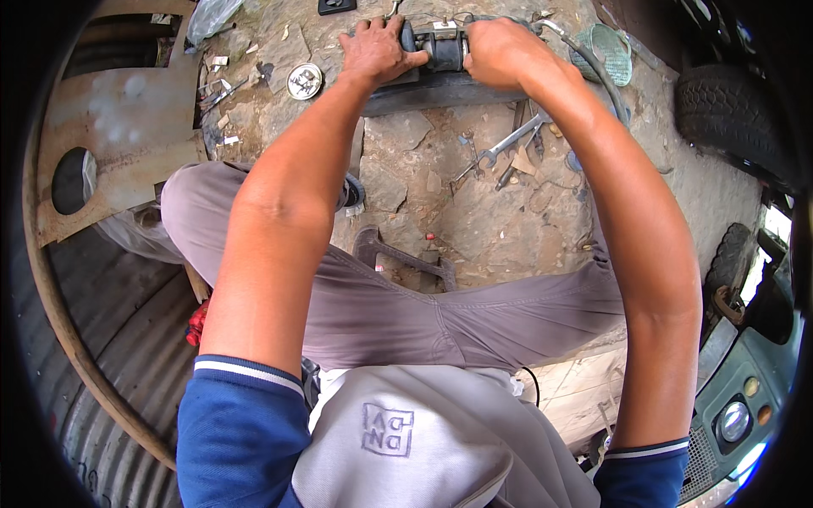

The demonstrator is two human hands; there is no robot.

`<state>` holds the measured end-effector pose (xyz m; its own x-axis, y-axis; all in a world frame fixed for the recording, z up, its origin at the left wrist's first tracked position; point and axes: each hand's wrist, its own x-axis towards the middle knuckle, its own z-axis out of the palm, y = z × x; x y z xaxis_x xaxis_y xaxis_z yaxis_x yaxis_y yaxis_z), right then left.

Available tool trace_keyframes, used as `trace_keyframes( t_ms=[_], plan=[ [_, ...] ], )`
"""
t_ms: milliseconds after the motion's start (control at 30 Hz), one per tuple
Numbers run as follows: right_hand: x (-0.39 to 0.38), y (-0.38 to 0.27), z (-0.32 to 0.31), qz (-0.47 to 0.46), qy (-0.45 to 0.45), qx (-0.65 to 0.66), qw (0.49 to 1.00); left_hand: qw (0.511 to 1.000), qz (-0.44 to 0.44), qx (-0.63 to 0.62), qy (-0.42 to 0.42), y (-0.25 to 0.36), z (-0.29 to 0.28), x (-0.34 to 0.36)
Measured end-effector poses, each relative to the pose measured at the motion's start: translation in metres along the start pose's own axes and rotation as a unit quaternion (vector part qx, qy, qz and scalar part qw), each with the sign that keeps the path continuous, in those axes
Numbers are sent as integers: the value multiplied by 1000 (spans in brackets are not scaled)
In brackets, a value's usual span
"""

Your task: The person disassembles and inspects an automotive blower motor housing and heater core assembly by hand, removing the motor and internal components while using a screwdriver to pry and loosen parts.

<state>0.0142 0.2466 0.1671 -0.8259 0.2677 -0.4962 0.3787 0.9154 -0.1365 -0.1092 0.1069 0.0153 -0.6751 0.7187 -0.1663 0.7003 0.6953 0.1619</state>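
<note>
A dark assembly with a black cylinder (442,53) and a metal fitting on top lies at the top centre, on a long dark piece (423,99). My left hand (378,54) rests on its left end, fingers spread and thumb touching beside the cylinder. My right hand (500,52) is closed at the right end of the cylinder; what its fingers grip is hidden. A hose (605,72) arches to the right of that hand. Wrenches (512,144) and smaller tools lie on the stony ground below the assembly.
A round tin (305,81) sits left of my left hand. A green mesh basket (616,55) is right. A rusty sheet (110,127) stands at left. A tire (724,110) and a vehicle front (741,406) are right. A metal bracket (398,258) lies between my legs.
</note>
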Motion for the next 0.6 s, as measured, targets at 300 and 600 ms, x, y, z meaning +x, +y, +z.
trace_keyframes(
  t_ms=[300,600],
  plan=[
    [13,-10,-20,81,-60,-6,995,1000,1,-16,5,-5,-1,1],
    [26,-7,-13,84,-57,-4,995,1000,3,2,-1,-3,-3,2]
  ],
)
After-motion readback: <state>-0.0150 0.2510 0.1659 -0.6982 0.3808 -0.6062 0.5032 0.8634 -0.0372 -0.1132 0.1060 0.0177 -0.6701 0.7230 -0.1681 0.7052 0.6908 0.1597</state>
